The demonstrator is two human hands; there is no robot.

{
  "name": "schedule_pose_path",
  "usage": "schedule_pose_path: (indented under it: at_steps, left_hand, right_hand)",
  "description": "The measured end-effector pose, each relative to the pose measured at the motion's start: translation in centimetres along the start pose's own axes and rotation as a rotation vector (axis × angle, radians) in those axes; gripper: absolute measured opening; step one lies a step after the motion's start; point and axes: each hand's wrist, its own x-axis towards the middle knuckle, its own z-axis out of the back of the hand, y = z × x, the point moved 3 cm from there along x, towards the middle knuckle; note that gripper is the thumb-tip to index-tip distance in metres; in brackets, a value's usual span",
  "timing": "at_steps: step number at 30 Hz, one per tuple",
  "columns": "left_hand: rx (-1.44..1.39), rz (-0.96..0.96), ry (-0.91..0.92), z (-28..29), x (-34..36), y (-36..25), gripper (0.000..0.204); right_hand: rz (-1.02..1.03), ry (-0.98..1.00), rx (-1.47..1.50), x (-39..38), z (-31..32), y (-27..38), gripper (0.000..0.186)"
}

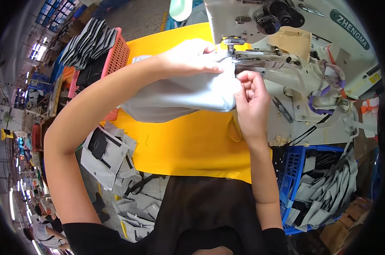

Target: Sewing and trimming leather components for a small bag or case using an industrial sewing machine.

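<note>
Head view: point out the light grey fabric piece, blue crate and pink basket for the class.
Light grey fabric piece (188, 93), head view: its broad face.
Blue crate (291, 182), head view: its left wall.
Pink basket (117, 54), head view: its side wall.

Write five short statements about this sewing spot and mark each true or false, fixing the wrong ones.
1. The left hand is on the pale grey fabric piece. True.
2. The surface beneath the work is dark green. False: the work surface is bright yellow.
3. The right hand is at the right-hand edge of the fabric piece. True.
4. The blue crate stands at the picture's upper left. False: the blue crate is at the lower right and holds grey pieces.
5. A slim metal tool lies to the right of the right hand. True.
</note>
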Motion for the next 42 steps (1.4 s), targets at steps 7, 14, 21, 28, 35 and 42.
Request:
schedule_pose_path:
  at_steps: [7, 14, 21, 28, 35, 42]
  left_hand:
    - [-0.166, 0.011, 0.035, -0.8, 0.0, 1.4, 0.05]
    - [-0.16, 0.007, 0.01, -0.9, 0.3, 1.1, 0.051]
    - [-0.14, 0.096, 0.055, -0.1, 0.0, -0.3, 0.049]
    - [-0.037, 0.128, 0.069, -0.2, 0.1, -0.6, 0.048]
    - [0.118, 0.134, 0.119, 1.4, 0.3, -0.4, 0.055]
    - [0.021, 0.288, 0.172, 2.3, 0.9, -0.3, 0.064]
  right_hand:
    - [0.08, -0.051, -0.346, 1.1, -0.8, 2.3, 0.006]
    - [0.154, -0.041, -0.667, 1.9, -1.2, 2.2, 0.004]
    - [0.063, -0.132, -0.458, 1.1, -1.0, 1.0, 0.005]
    - [0.007, 0.085, -0.435, 1.5, 0.2, 1.1, 0.014]
    - [-0.112, 0.09, -0.117, 1.6, -0.5, -0.7, 0.016]
    - [-0.343, 0.016, 0.319, 2.0, -0.8, -1.0, 0.014]
